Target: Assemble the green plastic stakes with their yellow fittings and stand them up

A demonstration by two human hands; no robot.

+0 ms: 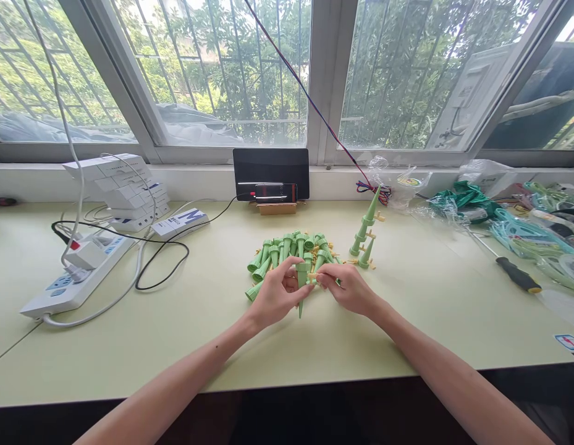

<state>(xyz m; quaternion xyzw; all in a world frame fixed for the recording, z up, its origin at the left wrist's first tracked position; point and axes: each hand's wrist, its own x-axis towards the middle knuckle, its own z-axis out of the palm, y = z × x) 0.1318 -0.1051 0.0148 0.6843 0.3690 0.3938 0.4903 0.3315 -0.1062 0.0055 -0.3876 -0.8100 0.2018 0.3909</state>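
My left hand point(283, 290) is closed round a green plastic plant watering spike point(303, 272), its pointed tip downward. At the spike's side sits a small yellow valve point(313, 278), pinched between the fingertips of my right hand point(345, 287). Just behind both hands lies a pile of green watering spikes point(287, 245), with yellow valves showing among them. To the right of the pile, several spikes with yellow valves are stacked in a tilted column point(361, 236), and a single spike point(366, 254) stands beside it.
A power strip point(78, 278) with cables and stacked white boxes point(124, 191) occupy the left. A phone point(276, 193) leans on a small stand before a dark tablet point(270, 164). At right lie a screwdriver point(518, 274), plastic bags and teal bundles point(523, 233). The table's front edge is near my forearms.
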